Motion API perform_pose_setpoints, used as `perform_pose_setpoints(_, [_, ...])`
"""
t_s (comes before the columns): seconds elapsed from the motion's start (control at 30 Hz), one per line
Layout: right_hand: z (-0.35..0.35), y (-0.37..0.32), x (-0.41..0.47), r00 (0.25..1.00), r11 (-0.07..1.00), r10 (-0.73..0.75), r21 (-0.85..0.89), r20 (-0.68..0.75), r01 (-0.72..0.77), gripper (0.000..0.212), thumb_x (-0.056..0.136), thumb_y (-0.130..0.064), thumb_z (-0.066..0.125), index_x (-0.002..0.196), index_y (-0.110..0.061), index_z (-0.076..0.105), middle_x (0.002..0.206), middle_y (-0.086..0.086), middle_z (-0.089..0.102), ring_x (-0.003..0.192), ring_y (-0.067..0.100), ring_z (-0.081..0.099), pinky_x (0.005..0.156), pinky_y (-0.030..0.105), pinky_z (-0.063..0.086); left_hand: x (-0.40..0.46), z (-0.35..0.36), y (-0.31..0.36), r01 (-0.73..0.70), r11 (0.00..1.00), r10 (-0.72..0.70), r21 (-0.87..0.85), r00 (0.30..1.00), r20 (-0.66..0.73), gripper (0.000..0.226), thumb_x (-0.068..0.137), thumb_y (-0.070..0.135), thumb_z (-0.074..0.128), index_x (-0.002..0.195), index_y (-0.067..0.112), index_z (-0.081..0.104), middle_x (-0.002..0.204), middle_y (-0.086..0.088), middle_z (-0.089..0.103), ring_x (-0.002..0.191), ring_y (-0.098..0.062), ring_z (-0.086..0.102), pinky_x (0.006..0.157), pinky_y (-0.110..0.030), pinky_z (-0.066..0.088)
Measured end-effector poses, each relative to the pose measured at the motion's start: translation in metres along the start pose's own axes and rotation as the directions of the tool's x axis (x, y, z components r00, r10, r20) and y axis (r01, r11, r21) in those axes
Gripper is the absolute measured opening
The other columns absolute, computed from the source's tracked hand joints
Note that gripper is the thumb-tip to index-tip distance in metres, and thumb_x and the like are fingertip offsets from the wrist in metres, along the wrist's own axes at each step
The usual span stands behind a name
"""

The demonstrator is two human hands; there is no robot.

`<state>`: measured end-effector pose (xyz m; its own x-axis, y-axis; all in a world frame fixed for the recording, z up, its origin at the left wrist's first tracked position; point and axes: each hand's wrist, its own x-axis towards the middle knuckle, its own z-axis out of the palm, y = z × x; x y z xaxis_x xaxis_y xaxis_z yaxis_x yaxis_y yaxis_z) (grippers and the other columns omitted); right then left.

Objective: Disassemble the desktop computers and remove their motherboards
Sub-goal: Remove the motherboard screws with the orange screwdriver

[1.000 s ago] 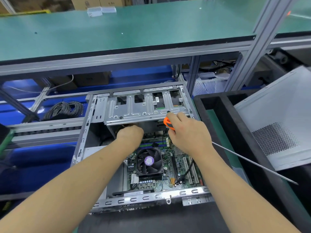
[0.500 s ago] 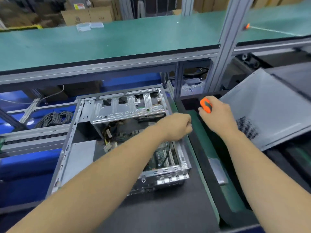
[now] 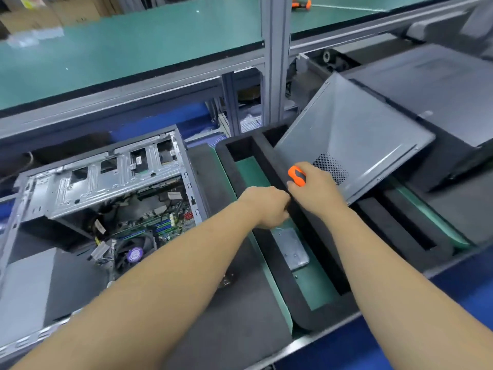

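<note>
An open desktop case point(image 3: 106, 180) lies at the left, its drive cage on top. Below the cage the green motherboard point(image 3: 149, 225) and its black CPU fan point(image 3: 134, 253) show. My left hand point(image 3: 266, 206) is curled in a fist over the black foam tray point(image 3: 280, 284), to the right of the case; whether anything is inside the fist is hidden. My right hand point(image 3: 317, 188) grips an orange-handled screwdriver point(image 3: 296, 176) just beside the left hand, above the tray's middle wall. The screwdriver's shaft is hidden.
A grey side panel point(image 3: 346, 140) with a perforated patch leans on the tray's right part. A small metal plate point(image 3: 290, 247) lies in the tray. Another dark case point(image 3: 440, 102) stands at right. A vertical frame post point(image 3: 274, 62) rises behind; a second orange tool point(image 3: 300, 2) lies on the far green shelf.
Both hands have left the inside of the case and moved right, over the foam tray. The right hand kept the screwdriver. The view swung right.
</note>
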<state>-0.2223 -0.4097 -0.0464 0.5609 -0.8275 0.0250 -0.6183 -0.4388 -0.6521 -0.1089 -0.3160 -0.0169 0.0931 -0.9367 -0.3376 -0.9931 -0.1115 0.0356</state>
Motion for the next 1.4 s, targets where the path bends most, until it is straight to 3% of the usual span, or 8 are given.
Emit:
perform_pose_setpoints(0.2, [-0.005, -0.110, 0.007, 0.968, 0.963, -0.244, 0.100, -0.056, 0.249, 0.020, 0.083, -0.028, 0.054, 0.103, -0.027, 0.056, 0.083, -0.001, 0.059, 0.081, 0.030, 0.052, 0.069, 0.038, 0.046, -0.053, -0.031, -0.069, 0.140, 0.984, -0.163, -0.110, 0.958, -0.235, 0.034, 0.097, 0.036, 0.042, 0.068, 0.017, 0.041, 0.064, 0.002, 0.042, 0.064, -0.026, 0.047, 0.054, -0.032, 0.029])
perform_pose_setpoints(0.4, [-0.015, -0.270, -0.012, 0.757, 0.754, -0.617, 0.115, -0.215, 0.647, 0.038, 0.097, -0.033, 0.055, 0.130, -0.014, 0.052, 0.091, -0.002, 0.060, 0.083, 0.027, 0.049, 0.072, 0.033, 0.038, -0.163, -0.018, -0.188, 0.307, 0.934, -0.353, -0.185, 0.876, -0.330, 0.054, 0.102, 0.053, 0.041, 0.059, 0.019, 0.044, 0.057, 0.002, 0.048, 0.055, -0.019, 0.049, 0.051, -0.031, 0.034])
perform_pose_setpoints(0.53, [-0.011, -0.343, -0.032, 0.634, 0.634, -0.724, 0.098, -0.272, 0.767, 0.039, 0.099, -0.044, 0.052, 0.122, -0.011, 0.051, 0.067, -0.012, 0.037, 0.070, 0.026, 0.040, 0.064, 0.032, 0.030, -0.229, 0.022, -0.238, 0.454, 0.880, -0.474, -0.140, 0.825, -0.307, 0.013, 0.098, 0.023, 0.047, 0.090, 0.019, 0.056, 0.095, -0.005, 0.065, 0.090, -0.032, 0.059, 0.072, -0.039, 0.048])
perform_pose_setpoints(0.63, [-0.001, -0.371, -0.045, 0.585, 0.608, -0.777, -0.035, -0.233, 0.794, 0.042, 0.100, -0.048, 0.048, 0.122, -0.012, 0.048, 0.071, -0.005, 0.040, 0.072, 0.033, 0.047, 0.063, 0.035, 0.035, -0.254, 0.052, -0.251, 0.514, 0.844, -0.536, -0.155, 0.794, -0.286, 0.030, 0.089, 0.014, 0.048, 0.115, 0.023, 0.059, 0.115, -0.006, 0.064, 0.107, -0.031, 0.057, 0.080, -0.038, 0.041])
perform_pose_setpoints(0.87, [0.010, -0.412, -0.063, 0.400, 0.429, -0.768, 0.061, -0.501, 0.901, 0.025, 0.099, -0.037, 0.054, 0.104, -0.014, 0.047, 0.066, 0.009, 0.041, 0.060, 0.022, 0.038, 0.057, 0.030, 0.032, -0.265, 0.079, -0.263, 0.521, 0.739, -0.652, -0.427, 0.713, -0.257, 0.030, 0.096, 0.023, 0.039, 0.113, 0.028, 0.063, 0.115, -0.004, 0.066, 0.098, -0.028, 0.057, 0.081, -0.038, 0.043])
perform_pose_setpoints(1.0, [0.037, -0.413, -0.064, 0.455, 0.434, -0.763, 0.158, -0.458, 0.887, 0.027, 0.095, -0.026, 0.061, 0.111, -0.009, 0.048, 0.069, 0.015, 0.044, 0.058, 0.020, 0.040, 0.056, 0.025, 0.037, -0.266, 0.079, -0.263, 0.554, 0.708, -0.659, -0.438, 0.741, -0.129, 0.034, 0.095, 0.026, 0.035, 0.108, 0.032, 0.066, 0.111, 0.001, 0.069, 0.093, -0.026, 0.062, 0.082, -0.038, 0.050])
perform_pose_setpoints(1.27, [0.106, -0.368, -0.062, 0.562, 0.519, -0.751, 0.215, -0.348, 0.827, 0.029, 0.097, -0.026, 0.060, 0.118, -0.010, 0.047, 0.065, -0.006, 0.035, 0.056, 0.018, 0.035, 0.053, 0.028, 0.036, -0.262, 0.076, -0.263, 0.584, 0.674, -0.676, -0.453, 0.735, -0.058, 0.033, 0.083, 0.021, 0.040, 0.087, 0.028, 0.072, 0.098, 0.003, 0.073, 0.085, -0.028, 0.065, 0.081, -0.038, 0.055])
perform_pose_setpoints(1.4, [0.125, -0.367, -0.060, 0.572, 0.521, -0.753, 0.234, -0.326, 0.821, 0.026, 0.098, -0.027, 0.059, 0.118, -0.016, 0.045, 0.066, -0.015, 0.031, 0.056, 0.007, 0.039, 0.054, 0.015, 0.031, -0.262, 0.078, -0.264, 0.594, 0.658, -0.693, -0.463, 0.718, -0.064, 0.033, 0.084, 0.021, 0.038, 0.082, 0.024, 0.070, 0.088, 0.003, 0.071, 0.079, -0.028, 0.065, 0.077, -0.039, 0.056])
